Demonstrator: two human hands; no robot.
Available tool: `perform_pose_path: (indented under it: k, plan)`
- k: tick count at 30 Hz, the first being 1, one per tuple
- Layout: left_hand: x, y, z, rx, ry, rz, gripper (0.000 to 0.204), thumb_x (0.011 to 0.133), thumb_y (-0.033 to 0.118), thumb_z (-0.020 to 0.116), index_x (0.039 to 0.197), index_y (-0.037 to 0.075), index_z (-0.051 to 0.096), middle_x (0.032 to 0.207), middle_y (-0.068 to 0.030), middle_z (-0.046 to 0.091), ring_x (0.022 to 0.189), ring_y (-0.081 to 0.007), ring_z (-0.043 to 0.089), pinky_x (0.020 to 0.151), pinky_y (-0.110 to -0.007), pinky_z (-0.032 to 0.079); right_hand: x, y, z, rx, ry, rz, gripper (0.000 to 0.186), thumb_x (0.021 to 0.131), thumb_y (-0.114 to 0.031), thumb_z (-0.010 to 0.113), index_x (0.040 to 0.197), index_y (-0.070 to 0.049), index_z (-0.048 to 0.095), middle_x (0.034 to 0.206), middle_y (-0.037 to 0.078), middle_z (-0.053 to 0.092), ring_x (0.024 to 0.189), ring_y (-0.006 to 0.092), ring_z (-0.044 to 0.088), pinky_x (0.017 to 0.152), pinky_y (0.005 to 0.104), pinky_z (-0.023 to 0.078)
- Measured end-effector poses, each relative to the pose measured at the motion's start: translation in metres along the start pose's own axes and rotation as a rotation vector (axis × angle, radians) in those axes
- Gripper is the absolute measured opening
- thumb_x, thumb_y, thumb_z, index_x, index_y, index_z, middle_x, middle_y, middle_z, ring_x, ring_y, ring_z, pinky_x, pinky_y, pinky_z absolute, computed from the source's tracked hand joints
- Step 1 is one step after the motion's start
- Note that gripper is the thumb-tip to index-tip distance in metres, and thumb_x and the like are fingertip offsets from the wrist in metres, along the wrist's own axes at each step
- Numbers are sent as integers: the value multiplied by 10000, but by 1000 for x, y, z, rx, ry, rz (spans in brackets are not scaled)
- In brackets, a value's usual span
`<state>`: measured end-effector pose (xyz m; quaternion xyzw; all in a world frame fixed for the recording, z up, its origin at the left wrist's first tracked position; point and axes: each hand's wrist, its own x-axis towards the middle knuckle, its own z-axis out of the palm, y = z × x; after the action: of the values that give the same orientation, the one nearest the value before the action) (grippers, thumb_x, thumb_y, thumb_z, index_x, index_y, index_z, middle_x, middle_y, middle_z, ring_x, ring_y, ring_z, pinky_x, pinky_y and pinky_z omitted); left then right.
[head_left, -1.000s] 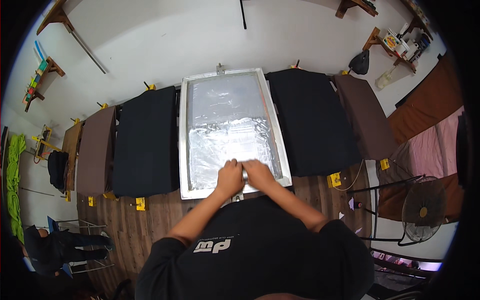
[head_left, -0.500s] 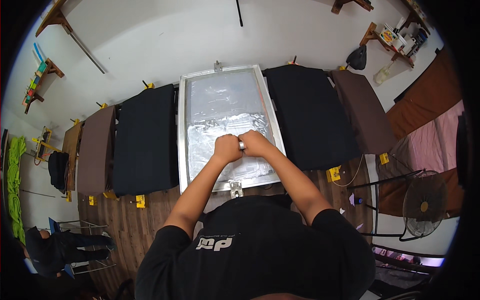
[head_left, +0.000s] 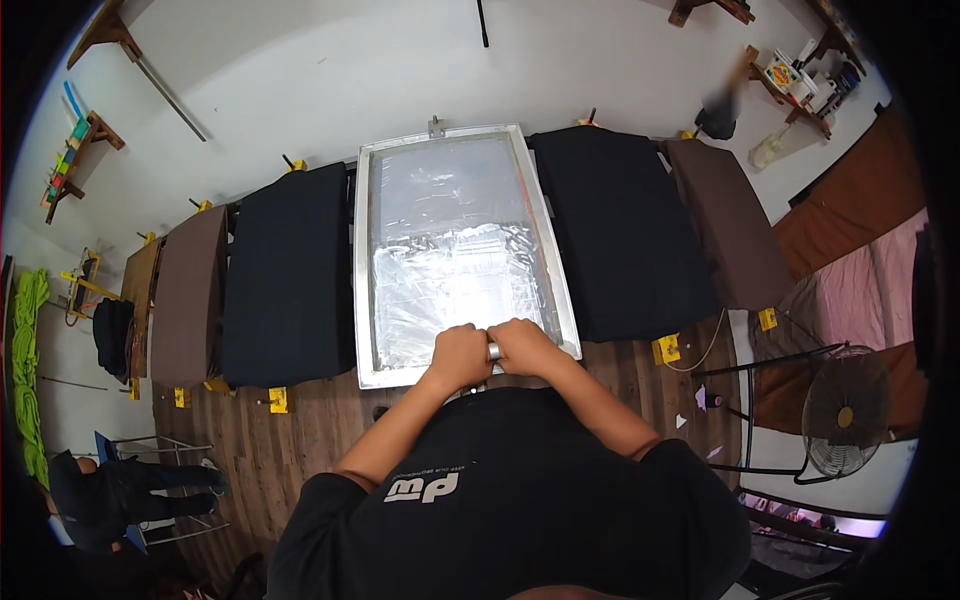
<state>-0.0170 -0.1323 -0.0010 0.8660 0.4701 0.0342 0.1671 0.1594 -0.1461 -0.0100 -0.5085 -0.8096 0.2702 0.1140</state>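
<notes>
Both hands are closing into fists side by side at the near edge of the silver-framed screen (head_left: pixel 455 245), and they are touching each other. The left hand (head_left: pixel 460 357) and the right hand (head_left: pixel 522 345) are gripping something together, but only a short grey metal piece (head_left: pixel 493 351) is showing between them; the rest of the tool is hiding under the fingers, so I cannot tell what it is exactly. The screen frame is lying in the middle of the row of boards, with its far edge towards the white wall, and its mesh is looking shiny and wrinkled near the hands. What is lying under the mesh is not possible to see. The person's own black shirt (head_left: pixel 520 500) is covering the near middle of the wooden table (head_left: pixel 300 440). To the left of the frame a black garment (head_left: pixel 290 275) is lying on a board, and further left a brown one (head_left: pixel 188 295); to the right another black garment (head_left: pixel 620 230) and a brown one (head_left: pixel 725 225) are lying. A standing fan (head_left: pixel 840 415) is partly cut by the dark rim at the right. At the lower left corner a second person (head_left: pixel 110 490) is hardly visible.
</notes>
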Motion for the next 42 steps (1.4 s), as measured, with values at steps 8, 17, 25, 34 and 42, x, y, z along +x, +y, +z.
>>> perform_pose_path:
  k: [8,17,25,34,42]
  plan:
    - [62,-20,-24,32,48,-21,217,738,267,702,827,75,752,826,-162,719,791,-364,711,720,-466,579,52,28,-38,-38,39,50,209,702,-98,696,906,-53,716,875,219,719,856,420,700,778,500,567]
    - [4,-7,23,16,156,42,261,677,231,751,840,33,701,850,-159,669,785,-345,687,701,-457,580,-2,7,22,-28,190,-27,218,728,-12,638,944,-23,669,891,198,695,874,407,676,784,512,554]
    - [51,-15,-31,20,-95,-109,232,708,304,726,820,107,774,846,-179,741,803,-372,731,726,-469,594,44,21,-37,-24,-54,-18,208,684,-112,695,867,-18,724,845,241,714,837,435,701,775,495,573]
    - [89,-27,-22,127,-29,-129,242,689,269,739,778,45,754,816,-203,739,761,-364,743,704,-441,607,84,45,-32,-136,14,22,227,666,-204,736,814,-31,740,827,226,719,808,419,702,771,478,579]
    - [35,-6,-16,75,-182,-66,363,701,401,747,774,45,758,789,-193,736,762,-373,736,727,-456,599,30,15,-15,-97,-116,30,228,652,-204,749,783,-18,747,814,235,719,814,413,711,776,485,581]
